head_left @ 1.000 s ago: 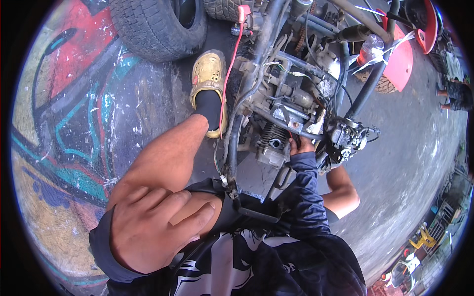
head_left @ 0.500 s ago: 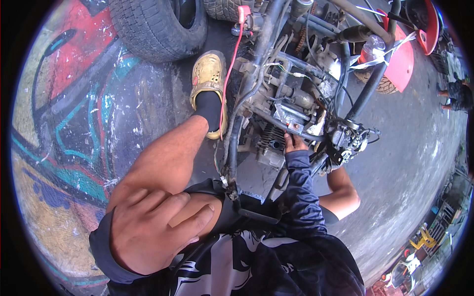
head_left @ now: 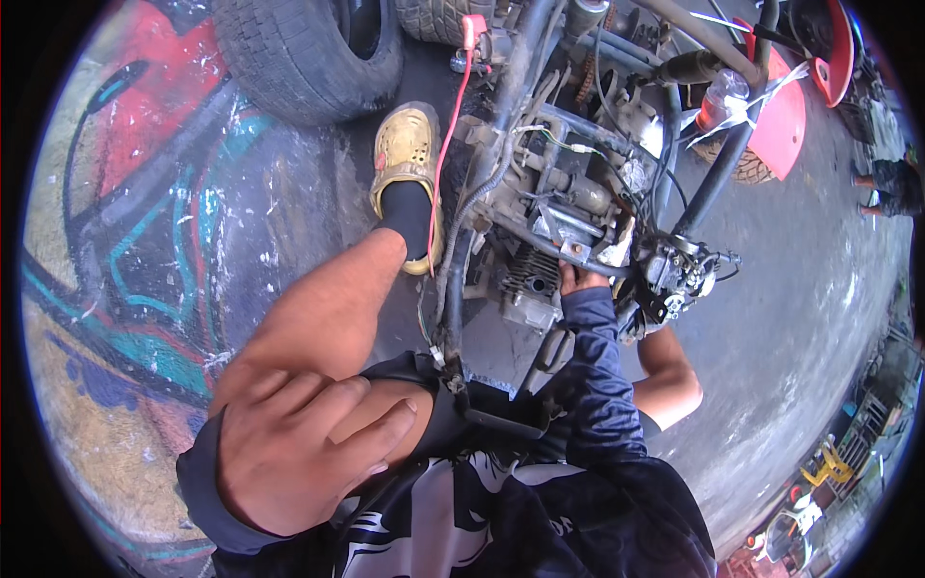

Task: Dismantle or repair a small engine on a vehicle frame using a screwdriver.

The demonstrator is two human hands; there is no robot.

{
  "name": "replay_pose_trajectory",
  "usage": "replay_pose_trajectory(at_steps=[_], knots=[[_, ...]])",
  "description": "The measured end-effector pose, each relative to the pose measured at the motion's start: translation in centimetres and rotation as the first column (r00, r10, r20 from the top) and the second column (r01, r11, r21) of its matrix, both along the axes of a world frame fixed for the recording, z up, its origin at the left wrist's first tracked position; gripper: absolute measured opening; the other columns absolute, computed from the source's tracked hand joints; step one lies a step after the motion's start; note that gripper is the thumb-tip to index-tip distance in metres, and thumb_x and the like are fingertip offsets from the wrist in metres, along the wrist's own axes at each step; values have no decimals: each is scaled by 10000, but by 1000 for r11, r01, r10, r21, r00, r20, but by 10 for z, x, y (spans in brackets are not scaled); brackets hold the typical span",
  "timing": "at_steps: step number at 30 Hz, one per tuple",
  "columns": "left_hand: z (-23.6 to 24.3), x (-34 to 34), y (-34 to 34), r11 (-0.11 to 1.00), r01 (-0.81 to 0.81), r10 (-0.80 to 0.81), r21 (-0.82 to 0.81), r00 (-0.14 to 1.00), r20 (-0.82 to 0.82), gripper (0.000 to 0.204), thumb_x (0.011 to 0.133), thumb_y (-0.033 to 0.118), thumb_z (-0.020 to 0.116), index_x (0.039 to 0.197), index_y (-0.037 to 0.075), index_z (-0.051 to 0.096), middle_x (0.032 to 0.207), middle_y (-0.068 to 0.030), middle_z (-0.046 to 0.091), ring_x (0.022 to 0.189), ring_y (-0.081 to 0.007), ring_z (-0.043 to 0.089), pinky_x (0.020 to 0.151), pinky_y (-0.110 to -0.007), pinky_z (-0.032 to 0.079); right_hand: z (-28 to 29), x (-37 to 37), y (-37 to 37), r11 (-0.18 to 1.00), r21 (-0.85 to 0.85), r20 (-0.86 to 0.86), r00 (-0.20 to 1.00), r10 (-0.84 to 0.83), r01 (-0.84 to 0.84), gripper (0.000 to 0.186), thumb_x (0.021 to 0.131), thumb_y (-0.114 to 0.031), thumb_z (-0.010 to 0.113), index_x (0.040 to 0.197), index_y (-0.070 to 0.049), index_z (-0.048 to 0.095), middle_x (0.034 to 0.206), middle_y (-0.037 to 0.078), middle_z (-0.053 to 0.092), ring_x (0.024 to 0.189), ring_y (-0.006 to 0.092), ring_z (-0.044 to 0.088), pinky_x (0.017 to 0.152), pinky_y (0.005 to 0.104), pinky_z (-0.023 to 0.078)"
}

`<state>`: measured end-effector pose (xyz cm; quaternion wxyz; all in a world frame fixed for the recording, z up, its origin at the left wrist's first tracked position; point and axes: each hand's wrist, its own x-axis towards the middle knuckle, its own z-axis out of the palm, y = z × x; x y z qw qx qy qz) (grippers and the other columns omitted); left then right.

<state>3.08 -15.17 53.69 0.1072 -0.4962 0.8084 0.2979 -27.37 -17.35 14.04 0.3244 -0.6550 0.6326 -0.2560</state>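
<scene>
My left hand lies on my bare left thigh, its fingers spread and holding nothing. My right hand, at the end of a dark sleeve, reaches in beside the finned engine cylinder. Its fingertips go under a frame tube and are hidden, so what they touch cannot be seen. Right of that hand sits a carburetor with small linkages. The engine lies inside the tubular vehicle frame, with wires and hoses running along it.
A loose tyre lies on the painted floor at the upper left. A red cable hangs down near my yellow clog. A bottle with red liquid is tied to the frame beside a red fender. Another person stands far right.
My right hand has shifted slightly right and its fingers have gone deeper under the frame tube. My left hand stays in place on the thigh.
</scene>
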Motion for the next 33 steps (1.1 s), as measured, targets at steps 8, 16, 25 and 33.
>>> replay_pose_trajectory(at_steps=[8, 16, 25, 33], knots=[[22, -5, 6, 998, -61, 61, -10, 997, 38, 416, 694, 285, 638, 1094, 173, 648, 962, -68, 586, 792, -229, 548, 757, -363, 401, -23, 18, -4, 1000, 6, 179, 984, -14, 14, 285, 831, -147, 587, 1094, -41, 605, 1004, 199, 633, 960, 343, 612, 827, 361, 474], [3, -1, 8, 999, -24, 24, -36, 1000, -1, 437, 671, 295, 653, 1093, 183, 648, 963, -64, 587, 791, -221, 547, 757, -358, 401, -18, 2, -8, 998, -57, 0, 1000, -6, 6, 310, 844, -230, 594, 1124, -98, 609, 994, 189, 639, 944, 350, 616, 833, 385, 474], [7, -6, 1, 997, -20, 19, -75, 1000, -13, 428, 648, 234, 668, 1074, 213, 629, 888, -22, 580, 735, -178, 538, 672, -316, 390, -49, -10, 0, 982, 187, 203, 977, -64, 25, 332, 823, -91, 619, 1122, 30, 543, 1103, 150, 601, 1022, 234, 577, 910, 314, 421], [8, -2, 3, 998, -2, 1, -69, 1000, -15, 433, 666, 245, 664, 1095, 214, 615, 894, -20, 574, 749, -176, 537, 678, -313, 387, -4, 12, 1, 976, 202, 217, 969, -120, 76, 339, 803, -159, 614, 1108, -15, 587, 1118, 183, 598, 1036, 324, 572, 941, 390, 404]])
